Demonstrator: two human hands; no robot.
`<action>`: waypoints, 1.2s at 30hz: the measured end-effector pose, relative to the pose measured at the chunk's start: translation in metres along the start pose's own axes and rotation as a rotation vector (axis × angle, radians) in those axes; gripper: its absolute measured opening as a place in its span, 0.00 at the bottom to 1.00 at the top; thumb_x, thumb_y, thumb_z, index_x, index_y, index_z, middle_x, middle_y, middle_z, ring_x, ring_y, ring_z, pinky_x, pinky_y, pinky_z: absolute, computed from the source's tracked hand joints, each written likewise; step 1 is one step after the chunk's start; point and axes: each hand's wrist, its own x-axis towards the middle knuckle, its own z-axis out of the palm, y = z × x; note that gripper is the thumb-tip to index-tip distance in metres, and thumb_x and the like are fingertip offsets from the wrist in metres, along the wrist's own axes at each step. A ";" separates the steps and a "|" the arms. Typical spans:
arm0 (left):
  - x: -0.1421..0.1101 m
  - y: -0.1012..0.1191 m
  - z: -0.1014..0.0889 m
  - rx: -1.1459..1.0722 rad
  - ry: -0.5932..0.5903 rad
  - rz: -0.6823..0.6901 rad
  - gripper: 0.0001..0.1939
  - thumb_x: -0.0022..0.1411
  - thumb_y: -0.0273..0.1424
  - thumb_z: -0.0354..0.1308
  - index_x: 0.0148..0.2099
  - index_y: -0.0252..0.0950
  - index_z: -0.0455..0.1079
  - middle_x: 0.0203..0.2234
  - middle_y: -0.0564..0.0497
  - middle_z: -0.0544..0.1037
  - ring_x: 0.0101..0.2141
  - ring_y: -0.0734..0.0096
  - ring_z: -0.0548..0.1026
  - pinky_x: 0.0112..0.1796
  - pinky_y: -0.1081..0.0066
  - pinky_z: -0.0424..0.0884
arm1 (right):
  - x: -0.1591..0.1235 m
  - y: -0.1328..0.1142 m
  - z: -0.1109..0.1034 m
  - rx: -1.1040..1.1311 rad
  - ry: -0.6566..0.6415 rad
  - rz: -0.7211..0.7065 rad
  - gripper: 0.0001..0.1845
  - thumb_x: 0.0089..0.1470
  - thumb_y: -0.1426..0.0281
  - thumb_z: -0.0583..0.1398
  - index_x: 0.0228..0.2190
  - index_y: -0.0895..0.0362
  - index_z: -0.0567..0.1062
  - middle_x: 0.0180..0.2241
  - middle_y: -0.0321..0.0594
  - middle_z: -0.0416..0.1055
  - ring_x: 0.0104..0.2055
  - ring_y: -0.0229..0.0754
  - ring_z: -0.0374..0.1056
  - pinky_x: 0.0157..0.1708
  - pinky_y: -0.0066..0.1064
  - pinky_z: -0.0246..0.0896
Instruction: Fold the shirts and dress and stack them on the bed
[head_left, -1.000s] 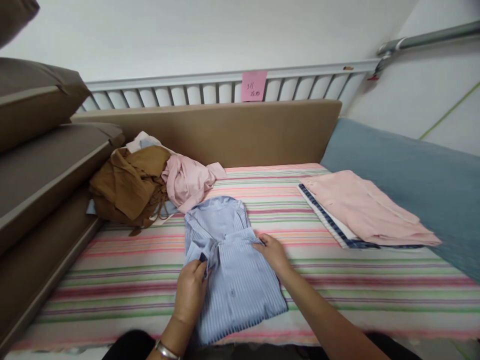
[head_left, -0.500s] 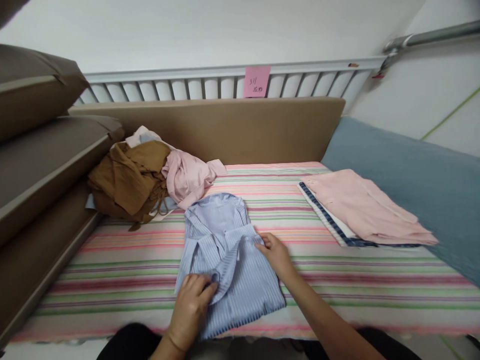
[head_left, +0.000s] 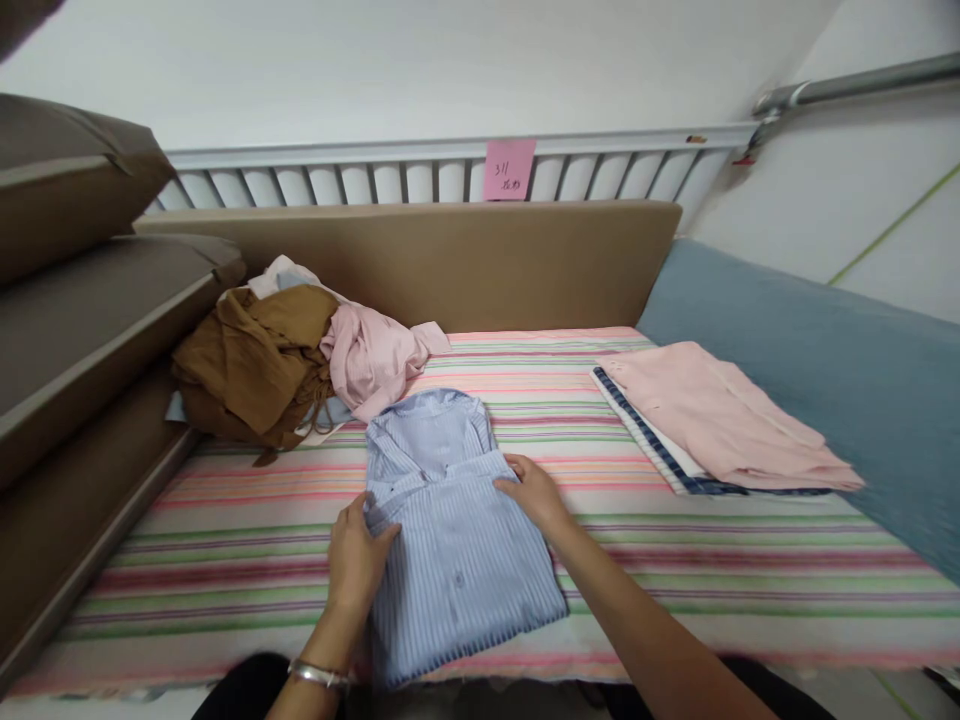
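Striped light-blue shirt (head_left: 461, 570) is lying partly folded at the near middle of the bed, between both hands, its collar end pointing toward 12 o'clock. At the shirt's 9-to-10 o'clock edge, the left hand (head_left: 356, 555) is holding the cloth in a fairly wide grip, its thumb pressing on top and its fingers curling by the side. The left forearm is rising from 7 o'clock, with a silver bracelet (head_left: 319, 675) circling the wrist. At about 1 to 2 o'clock, the right hand (head_left: 536, 492) is pinching the folded edge narrowly between thumb and fingers, the wrist running nearly straight into a forearm that is reaching in from 5 o'clock.

Farther out, a crumpled pink garment (head_left: 371, 355) is sitting toward 11 o'clock, close to the shirt's collar end, and a brown garment (head_left: 259, 365) is bunching beside it toward 10 o'clock. Between 2 and 3 o'clock, a folded pink garment (head_left: 727, 415) is resting on a dark-checked cloth (head_left: 645, 432), well apart from the shirt. Everything is lying on a striped sheet (head_left: 247, 590).
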 end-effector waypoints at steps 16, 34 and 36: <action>-0.010 0.002 -0.003 -0.453 -0.195 -0.081 0.14 0.48 0.40 0.57 0.33 0.34 0.70 0.26 0.49 0.77 0.30 0.62 0.74 0.34 0.68 0.67 | -0.023 -0.023 -0.003 0.028 -0.111 -0.099 0.12 0.44 0.66 0.57 0.33 0.57 0.73 0.33 0.38 0.72 0.37 0.43 0.66 0.40 0.32 0.59; 0.103 0.042 -0.044 -1.145 -0.286 -0.210 0.23 0.45 0.39 0.64 0.44 0.37 0.67 0.28 0.55 0.76 0.25 0.75 0.72 0.26 0.77 0.66 | 0.080 -0.096 0.009 0.349 -0.057 -0.136 0.16 0.42 0.63 0.60 0.35 0.56 0.71 0.34 0.37 0.73 0.37 0.42 0.68 0.39 0.32 0.62; 0.129 0.037 -0.027 -1.114 -0.243 -0.251 0.23 0.42 0.39 0.66 0.40 0.36 0.68 0.25 0.55 0.75 0.23 0.75 0.71 0.24 0.77 0.64 | 0.108 -0.084 0.021 0.311 -0.027 -0.116 0.16 0.41 0.63 0.59 0.35 0.57 0.71 0.34 0.37 0.73 0.37 0.42 0.68 0.37 0.31 0.62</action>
